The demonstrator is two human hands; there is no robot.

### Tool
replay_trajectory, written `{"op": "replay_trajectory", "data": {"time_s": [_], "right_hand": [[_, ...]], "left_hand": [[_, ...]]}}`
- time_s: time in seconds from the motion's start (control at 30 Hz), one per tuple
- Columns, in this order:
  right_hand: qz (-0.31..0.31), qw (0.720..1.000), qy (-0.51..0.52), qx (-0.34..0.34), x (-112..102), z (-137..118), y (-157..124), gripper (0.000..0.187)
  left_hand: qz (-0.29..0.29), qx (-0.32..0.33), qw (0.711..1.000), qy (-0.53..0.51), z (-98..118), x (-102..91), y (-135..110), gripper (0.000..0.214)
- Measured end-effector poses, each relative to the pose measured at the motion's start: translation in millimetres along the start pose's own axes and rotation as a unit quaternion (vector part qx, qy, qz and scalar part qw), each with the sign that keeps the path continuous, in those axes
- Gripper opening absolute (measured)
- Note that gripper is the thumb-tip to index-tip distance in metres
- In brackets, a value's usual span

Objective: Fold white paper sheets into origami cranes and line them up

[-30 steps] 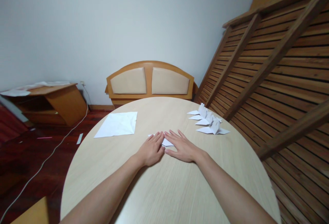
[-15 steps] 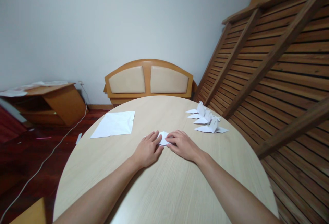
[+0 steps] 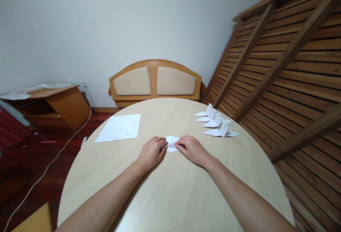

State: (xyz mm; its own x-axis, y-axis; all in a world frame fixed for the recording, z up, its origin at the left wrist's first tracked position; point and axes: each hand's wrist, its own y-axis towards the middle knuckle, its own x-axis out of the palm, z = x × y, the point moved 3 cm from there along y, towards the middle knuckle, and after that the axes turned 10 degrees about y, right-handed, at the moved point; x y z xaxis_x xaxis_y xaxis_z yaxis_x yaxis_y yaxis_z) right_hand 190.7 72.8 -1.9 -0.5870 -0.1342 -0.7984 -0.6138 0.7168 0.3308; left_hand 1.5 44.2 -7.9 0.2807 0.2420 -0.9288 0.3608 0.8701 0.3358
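Observation:
A small folded piece of white paper (image 3: 172, 148) lies at the middle of the round table (image 3: 170, 196), with an edge or flap lifted between my hands. My left hand (image 3: 153, 151) pinches its left side with thumb and fingers. On the right side, my right hand (image 3: 191, 149) grips the paper between thumb and forefinger. Parts of the paper's two ends are hidden under my fingers.
Several folded white paper cranes (image 3: 223, 129) stand in a row at the table's right rear. White paper sheets (image 3: 118, 128) lie at the left rear. A slatted wooden frame (image 3: 298, 82) leans along the right. A headboard (image 3: 154, 80) stands beyond the table.
Both hands' fingers have drawn into pinches at the paper's sides. A flap of the paper has come up, showing an opening along its middle. The view has shifted slightly.

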Motion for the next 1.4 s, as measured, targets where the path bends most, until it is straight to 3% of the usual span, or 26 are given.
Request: {"op": "replay_trajectory", "data": {"time_s": [0.23,0.43,0.57,0.67,0.83,1.0,1.07,1.17,1.27,1.4], "right_hand": [[0.015,1.000,-0.004,0.012,1.7,-0.8,0.7,0.021],[-0.034,0.998,-0.044,-0.042,6.3,-23.5,-3.9,0.031],[-0.124,0.991,-0.009,-0.041,17.4,-32.0,-11.3,0.071],[-0.162,0.987,0.012,-0.014,20.4,-28.5,-14.4,0.084],[-0.169,0.985,0.028,0.003,17.6,-22.0,-14.8,0.083],[-0.172,0.985,0.031,0.006,18.5,-21.6,-14.5,0.087],[-0.171,0.985,0.031,0.005,19.0,-22.2,-14.2,0.088],[-0.163,0.986,0.032,-0.004,18.8,-23.3,-14.0,0.087],[-0.158,0.987,0.030,-0.007,17.9,-23.0,-14.8,0.088],[-0.171,0.985,0.016,0.013,14.7,-18.9,-18.4,0.090]], "left_hand": [[0.006,-0.004,1.000,-0.008,-5.9,4.9,1.8,0.022],[0.022,-0.005,1.000,0.000,-7.5,4.6,2.9,0.022],[-0.004,0.010,1.000,0.004,-7.8,5.6,2.7,0.031],[-0.053,0.030,0.998,0.029,-7.5,9.0,-2.7,0.040],[-0.105,0.008,0.990,0.091,-9.2,15.9,-20.9,0.056],[-0.072,-0.054,0.986,0.138,-3.0,8.6,-24.9,0.060],[-0.051,-0.031,0.988,0.140,5.1,3.7,-21.3,0.060],[-0.063,0.035,0.992,0.105,16.4,4.2,-17.3,0.058],[-0.103,0.046,0.990,0.081,17.1,12.1,-17.9,0.059],[-0.110,0.046,0.989,0.084,11.7,18.2,-20.7,0.058]]}}
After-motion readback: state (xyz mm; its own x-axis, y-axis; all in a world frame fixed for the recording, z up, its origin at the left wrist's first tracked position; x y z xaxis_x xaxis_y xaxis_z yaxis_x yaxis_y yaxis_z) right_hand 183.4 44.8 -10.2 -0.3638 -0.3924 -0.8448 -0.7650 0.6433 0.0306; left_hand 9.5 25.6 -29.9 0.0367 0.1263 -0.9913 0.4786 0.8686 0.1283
